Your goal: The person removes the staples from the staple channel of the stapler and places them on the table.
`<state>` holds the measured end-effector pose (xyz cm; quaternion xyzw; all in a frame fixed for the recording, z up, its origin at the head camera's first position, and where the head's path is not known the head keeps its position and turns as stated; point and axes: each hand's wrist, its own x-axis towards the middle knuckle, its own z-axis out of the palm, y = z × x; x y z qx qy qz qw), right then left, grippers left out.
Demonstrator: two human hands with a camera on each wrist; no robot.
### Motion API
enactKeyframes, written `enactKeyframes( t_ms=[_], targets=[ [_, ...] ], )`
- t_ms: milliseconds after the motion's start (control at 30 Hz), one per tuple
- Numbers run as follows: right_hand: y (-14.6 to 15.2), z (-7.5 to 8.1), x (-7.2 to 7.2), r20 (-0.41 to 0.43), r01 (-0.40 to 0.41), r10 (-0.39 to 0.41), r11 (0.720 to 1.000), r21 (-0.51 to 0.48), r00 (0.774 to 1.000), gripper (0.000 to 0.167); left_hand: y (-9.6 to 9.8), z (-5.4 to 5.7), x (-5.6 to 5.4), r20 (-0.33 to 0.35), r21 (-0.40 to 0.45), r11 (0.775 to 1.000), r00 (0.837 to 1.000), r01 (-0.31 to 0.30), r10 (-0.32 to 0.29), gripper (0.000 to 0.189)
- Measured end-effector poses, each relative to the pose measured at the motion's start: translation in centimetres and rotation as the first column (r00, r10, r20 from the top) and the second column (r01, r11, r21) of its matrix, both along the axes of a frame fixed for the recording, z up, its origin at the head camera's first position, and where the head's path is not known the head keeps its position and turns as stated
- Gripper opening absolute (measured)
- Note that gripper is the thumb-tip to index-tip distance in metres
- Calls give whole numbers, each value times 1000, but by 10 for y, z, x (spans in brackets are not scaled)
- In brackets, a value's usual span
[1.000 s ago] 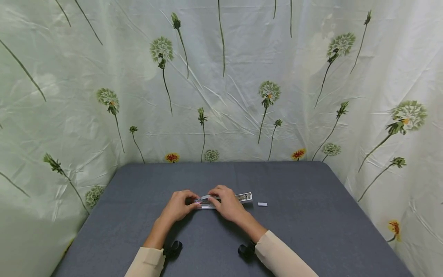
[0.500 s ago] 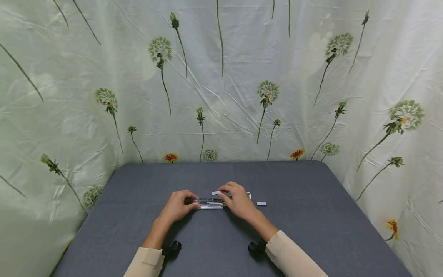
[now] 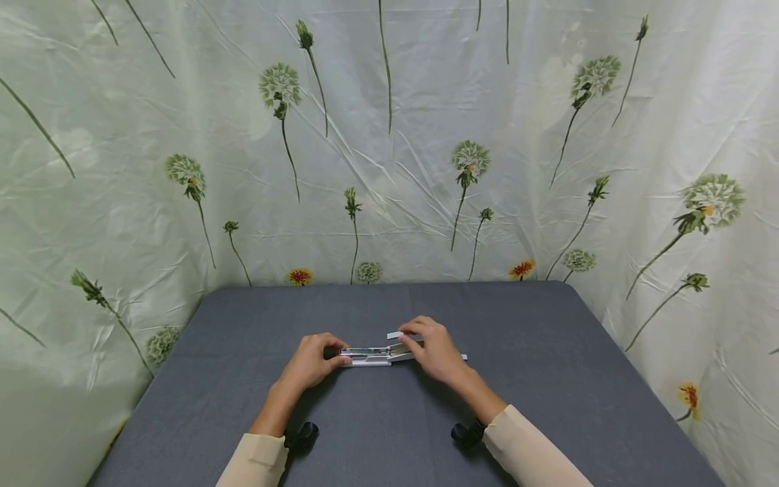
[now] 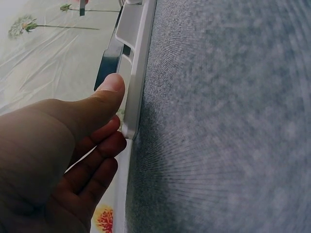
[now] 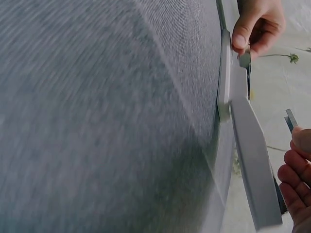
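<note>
A white and grey stapler (image 3: 372, 362) lies on the dark cloth with its top cover (image 5: 253, 162) swung back to the right, so the metal magazine shows. My left hand (image 3: 313, 362) pinches the stapler's left end between thumb and fingers; in the left wrist view the thumb (image 4: 112, 85) presses on its dark metal part. Above the cover, my right hand (image 3: 435, 348) pinches a short strip of staples (image 3: 394, 335) by one end. The strip (image 5: 290, 119) points away from the fingertips in the right wrist view, held apart from the stapler.
A second small pale strip (image 3: 464, 356) lies on the table to the right, partly hidden by my right hand. The dark blue-grey table (image 3: 274, 311) meets a flowered curtain (image 3: 389, 149) at the back and sides.
My right hand has moved right and slightly up with the staple strip, away from the stapler's magazine. My left hand stays at the stapler's left end.
</note>
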<state>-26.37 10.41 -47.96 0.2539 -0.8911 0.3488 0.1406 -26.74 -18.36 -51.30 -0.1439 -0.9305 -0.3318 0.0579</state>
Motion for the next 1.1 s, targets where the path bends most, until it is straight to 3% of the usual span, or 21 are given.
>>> enactKeyframes(
  t_ms=[367,800,1100],
  targets=[
    [35,-2,-2,-80,4,-11,997,-82,997,15,0,2,1,8,-5,1000,1000,-5,5,15],
    [87,3,-1,-119,76,-86,994,-83,989,15,1,1,1,13,-3,1000,1000,-11,11,16],
    [117,4,2,-96,141,-147,988,-60,984,14,2,3,2,16,-12,1000,1000,-16,17,15]
  ],
)
